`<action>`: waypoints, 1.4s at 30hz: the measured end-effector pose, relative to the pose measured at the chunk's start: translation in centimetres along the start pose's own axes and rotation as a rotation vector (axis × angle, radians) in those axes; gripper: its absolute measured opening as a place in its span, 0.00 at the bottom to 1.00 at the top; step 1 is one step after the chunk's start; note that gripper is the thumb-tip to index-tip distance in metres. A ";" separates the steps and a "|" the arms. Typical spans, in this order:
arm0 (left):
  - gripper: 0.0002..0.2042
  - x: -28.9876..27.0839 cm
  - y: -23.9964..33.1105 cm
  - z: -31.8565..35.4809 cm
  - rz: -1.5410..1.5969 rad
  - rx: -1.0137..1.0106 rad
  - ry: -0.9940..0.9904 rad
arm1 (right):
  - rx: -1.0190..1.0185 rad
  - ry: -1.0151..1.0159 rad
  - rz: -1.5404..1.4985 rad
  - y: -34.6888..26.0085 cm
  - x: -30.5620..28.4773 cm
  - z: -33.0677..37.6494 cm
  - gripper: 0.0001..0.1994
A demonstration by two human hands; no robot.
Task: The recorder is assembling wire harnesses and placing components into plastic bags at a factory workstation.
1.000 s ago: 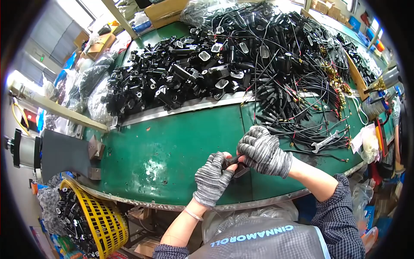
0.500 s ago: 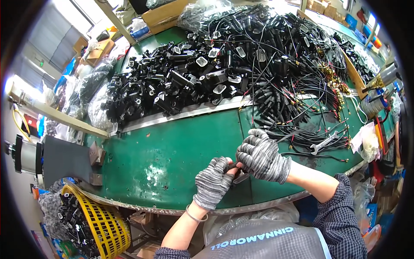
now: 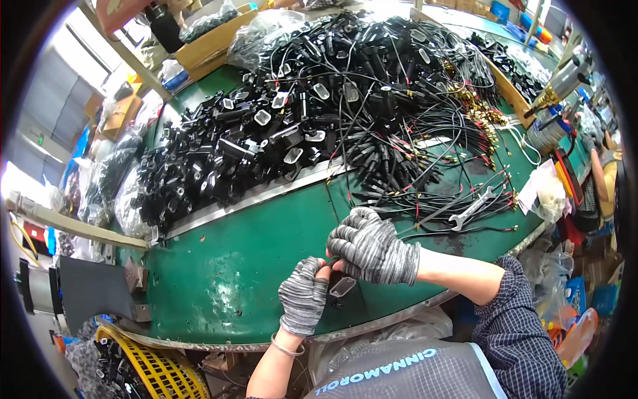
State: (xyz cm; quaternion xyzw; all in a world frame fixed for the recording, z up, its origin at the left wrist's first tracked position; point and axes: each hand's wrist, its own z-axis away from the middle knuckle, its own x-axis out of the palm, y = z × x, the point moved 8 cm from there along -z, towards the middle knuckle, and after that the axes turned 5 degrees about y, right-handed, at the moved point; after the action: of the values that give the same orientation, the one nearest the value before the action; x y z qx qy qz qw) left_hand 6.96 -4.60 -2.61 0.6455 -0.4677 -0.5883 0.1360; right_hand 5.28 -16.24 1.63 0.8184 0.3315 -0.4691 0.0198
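My left hand (image 3: 302, 299), in a grey striped glove with bare fingertips, is closed close to the table's front edge. Just right of it and a little farther off, my right hand (image 3: 372, 246) wears a matching glove, its fingers curled in. The fingertips of both meet at a thin dark piece (image 3: 330, 262), mostly covered by them; its kind cannot be made out. Below the right hand shows a black part with a pale rounded window (image 3: 343, 286); whether it lies on the table or hangs from the fingers, I cannot tell. Black cables (image 3: 458, 231) run beyond the right hand.
Behind a metal strip (image 3: 252, 201) on the green table (image 3: 266, 229) lies a heap of black housings (image 3: 219, 146). An open-ended wrench (image 3: 472, 208) rests on cables at right. A yellow basket (image 3: 156, 362) stands low left; a powered driver (image 3: 561, 83) is far right.
The view has swung, so the scene sits farther left. Both hands stay together at the thin dark piece. More of the windowed part shows beneath them.
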 end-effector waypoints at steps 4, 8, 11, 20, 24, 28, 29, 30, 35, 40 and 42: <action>0.08 0.4 -0.5 0.3 0.100 -0.074 -0.028 | 0.086 -0.179 -0.048 0.5 1.0 -0.2 0.10; 0.06 0.6 0.4 0.1 0.053 -0.049 -0.058 | 0.015 -0.163 0.030 0.5 1.6 0.4 0.10; 0.06 0.1 0.8 -0.8 -0.032 -0.012 -0.051 | -0.005 -0.053 -0.008 0.5 0.5 0.5 0.11; 0.09 -4.7 -6.6 -7.5 -0.559 -0.012 -0.076 | 0.223 0.026 0.311 7.2 -10.6 5.1 0.10; 0.20 -11.0 -13.4 -13.2 -0.327 -0.136 0.389 | 0.364 -0.175 0.545 10.9 -12.6 13.1 0.11; 0.29 -9.9 -18.5 -14.8 0.015 -0.449 0.291 | 0.420 -0.308 0.659 12.3 -11.5 16.2 0.14; 0.31 -8.4 -19.3 -14.8 0.192 -0.576 0.200 | 0.450 -0.297 0.663 12.7 -11.3 16.3 0.15; 0.31 -8.0 -19.3 -15.1 0.198 -0.571 0.188 | 0.478 -0.284 0.666 12.9 -11.4 16.4 0.15; 0.25 -10.2 -15.6 -13.6 -0.021 -0.173 0.380 | 0.416 -0.328 0.566 12.3 -11.0 15.7 0.16; 0.12 -8.7 -4.3 -6.3 -0.019 0.158 0.220 | 0.411 -0.418 0.575 12.8 -10.5 15.3 0.15; 0.09 -5.9 3.1 -2.4 -0.337 0.622 0.244 | 0.362 -0.441 0.565 12.2 -10.6 14.9 0.15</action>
State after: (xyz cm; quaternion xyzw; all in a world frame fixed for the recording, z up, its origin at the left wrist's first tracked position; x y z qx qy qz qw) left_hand 8.49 -2.66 4.02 0.7893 -0.4915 -0.3510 -0.1104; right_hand -2.76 -36.39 -1.83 0.7472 -0.0069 -0.6604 0.0743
